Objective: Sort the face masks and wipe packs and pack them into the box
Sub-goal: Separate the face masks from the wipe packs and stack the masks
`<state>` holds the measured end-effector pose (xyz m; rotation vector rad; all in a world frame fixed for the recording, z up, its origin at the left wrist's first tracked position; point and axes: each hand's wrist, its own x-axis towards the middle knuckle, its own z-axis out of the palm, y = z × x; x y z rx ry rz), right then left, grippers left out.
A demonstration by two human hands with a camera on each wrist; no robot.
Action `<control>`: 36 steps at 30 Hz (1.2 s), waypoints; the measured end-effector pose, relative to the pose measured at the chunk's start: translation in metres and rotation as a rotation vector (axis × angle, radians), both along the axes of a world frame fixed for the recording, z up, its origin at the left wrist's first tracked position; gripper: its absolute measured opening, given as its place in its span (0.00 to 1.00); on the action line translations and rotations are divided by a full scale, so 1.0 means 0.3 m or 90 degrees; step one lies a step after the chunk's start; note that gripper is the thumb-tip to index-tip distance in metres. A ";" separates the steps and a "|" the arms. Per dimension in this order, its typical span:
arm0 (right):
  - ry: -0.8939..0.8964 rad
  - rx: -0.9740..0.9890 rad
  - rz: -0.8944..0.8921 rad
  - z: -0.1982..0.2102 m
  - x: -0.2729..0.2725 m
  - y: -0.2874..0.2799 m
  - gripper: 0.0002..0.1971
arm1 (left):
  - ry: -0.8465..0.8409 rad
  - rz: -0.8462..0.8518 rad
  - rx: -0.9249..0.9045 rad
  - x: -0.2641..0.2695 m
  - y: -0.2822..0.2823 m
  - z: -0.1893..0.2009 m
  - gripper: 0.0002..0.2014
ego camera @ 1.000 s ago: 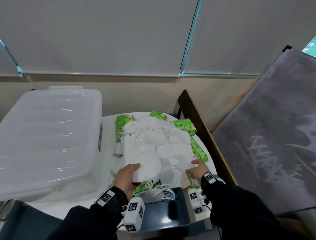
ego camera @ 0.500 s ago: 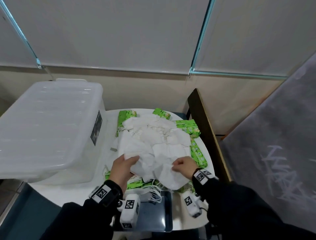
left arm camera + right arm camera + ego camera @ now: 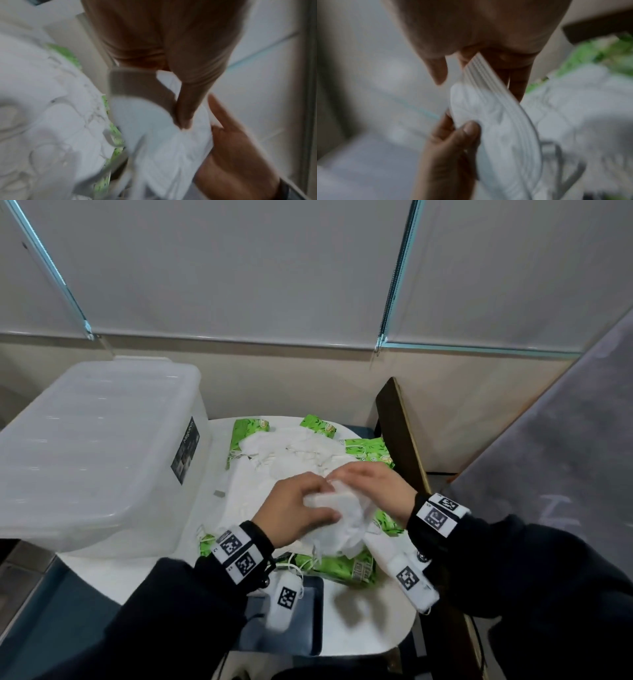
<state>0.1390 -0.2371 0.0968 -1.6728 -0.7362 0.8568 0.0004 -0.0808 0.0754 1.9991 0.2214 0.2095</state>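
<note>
A loose pile of white face masks (image 3: 291, 453) lies on the white table (image 3: 370, 621), over several green wipe packs (image 3: 368, 448). Both hands hold a small stack of masks (image 3: 342, 517) just above the near side of the pile. My left hand (image 3: 323, 506) grips the stack from the left, thumb on top. My right hand (image 3: 344, 479) pinches its far edge. In the right wrist view the stack (image 3: 496, 121) shows layered edges between thumb and fingers. The left wrist view shows the stack (image 3: 163, 148) blurred. A translucent box (image 3: 96, 460) stands at left, lid on.
More green wipe packs (image 3: 342, 566) lie under the hands near the table's front. A dark flat tablet-like slab (image 3: 305, 621) sits at the front edge. A wooden board (image 3: 400, 433) stands along the table's right side, and a grey panel (image 3: 548, 457) leans beyond it.
The hands lay apart and flat on the mask pile; now they have come together and lifted a gathered stack of masks off it.
</note>
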 end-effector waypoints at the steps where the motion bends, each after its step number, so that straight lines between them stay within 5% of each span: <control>1: 0.129 0.029 -0.061 -0.012 -0.019 -0.009 0.17 | -0.007 0.054 -0.037 -0.009 0.002 -0.013 0.15; 3: 0.338 0.040 -0.106 -0.051 -0.065 -0.028 0.26 | -0.035 0.158 -0.140 -0.036 0.007 -0.040 0.20; 5: 0.336 0.008 -0.106 -0.121 -0.127 -0.042 0.26 | -0.050 0.252 -0.305 -0.064 0.010 -0.064 0.23; 8: 0.250 -0.030 -0.076 -0.192 -0.259 -0.030 0.03 | -0.019 0.298 -0.476 -0.108 0.053 -0.104 0.20; 13: 0.417 0.073 -0.331 -0.229 -0.346 0.013 0.09 | 0.052 0.283 -0.502 -0.261 0.160 -0.186 0.14; 16: 0.593 0.162 -0.361 -0.201 -0.364 0.062 0.13 | 0.081 0.257 -0.479 -0.337 0.179 -0.227 0.15; 20: 0.262 -0.037 -0.225 -0.224 -0.382 0.147 0.05 | 0.113 0.226 -0.496 -0.384 0.222 -0.227 0.15; 22: 0.098 -0.106 -0.148 -0.252 -0.378 0.159 0.04 | 0.139 0.146 -0.418 -0.405 0.262 -0.227 0.18; 26: -0.112 -0.199 -0.060 -0.298 -0.415 0.169 0.11 | 0.177 -0.018 0.033 -0.452 0.370 -0.233 0.28; 30: -0.196 -0.275 -0.052 -0.360 -0.495 0.168 0.03 | 0.162 -0.191 0.349 -0.471 0.406 -0.270 0.14; 36: -0.246 -0.422 -0.087 -0.474 -0.543 0.150 0.09 | 0.211 -0.291 0.533 -0.442 0.355 -0.422 0.15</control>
